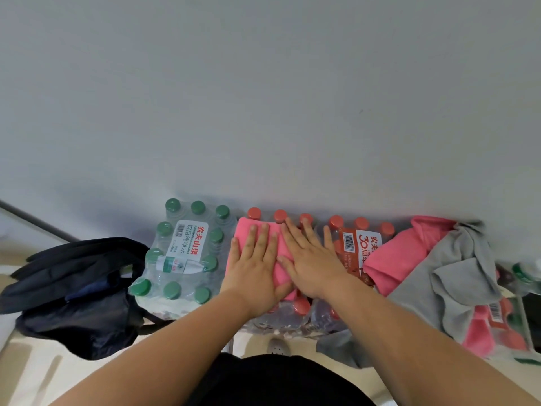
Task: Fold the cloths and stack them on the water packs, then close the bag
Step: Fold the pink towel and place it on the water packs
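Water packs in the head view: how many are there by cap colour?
Green-capped water pack: 1
Red-capped water packs: 2
Total: 3 in clear view. The cloth pile at the right covers more packaging, which is too hidden to count.

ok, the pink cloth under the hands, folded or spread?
Folded: the pink cloth is a compact rectangle on the red-capped water pack, left hand and right hand pressing it flat.
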